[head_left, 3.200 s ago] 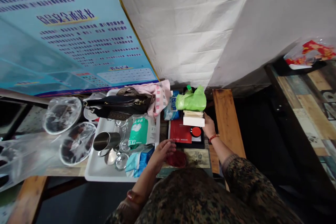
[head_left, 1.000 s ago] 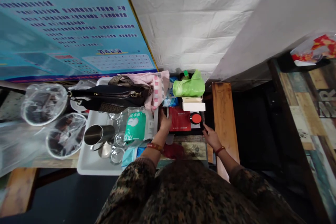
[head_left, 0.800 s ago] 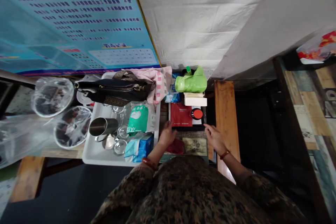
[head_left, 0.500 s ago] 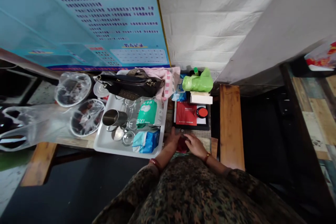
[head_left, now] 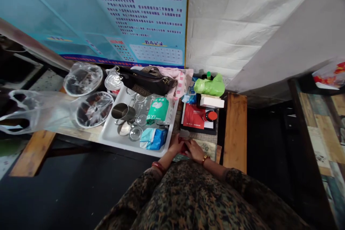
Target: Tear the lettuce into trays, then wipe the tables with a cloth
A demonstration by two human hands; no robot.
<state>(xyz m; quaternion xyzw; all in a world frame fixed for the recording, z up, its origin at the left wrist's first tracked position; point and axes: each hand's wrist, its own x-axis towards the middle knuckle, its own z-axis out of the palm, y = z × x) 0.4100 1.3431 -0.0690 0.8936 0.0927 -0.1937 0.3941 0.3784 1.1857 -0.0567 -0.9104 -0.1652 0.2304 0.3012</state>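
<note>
At the near edge of the table, my left hand (head_left: 176, 145) and my right hand (head_left: 195, 150) meet around a small dark red thing (head_left: 183, 147). Most of it is hidden by my fingers, so its kind cannot be made out. My fingers curl in on it from both sides. Just beyond my fingertips shows a pale, rounded flat piece (head_left: 184, 133). Farther back, a red leaflet (head_left: 193, 115) lies on a black tray (head_left: 201, 131), with a small dark bottle with a red cap (head_left: 211, 115) on it.
To the left stands a white tray (head_left: 121, 146) with a metal mug (head_left: 122, 112), glass cups, a green packet (head_left: 158, 110) and a blue packet (head_left: 153, 138). A black handbag (head_left: 145, 82) lies across its back. Plastic-covered tubs (head_left: 94, 109) stand farther left. A wooden bench (head_left: 235, 133) is at right.
The view has shifted, so the table things sit differently in it. My hands have drawn closer together, and less of the dark red thing shows between them.
</note>
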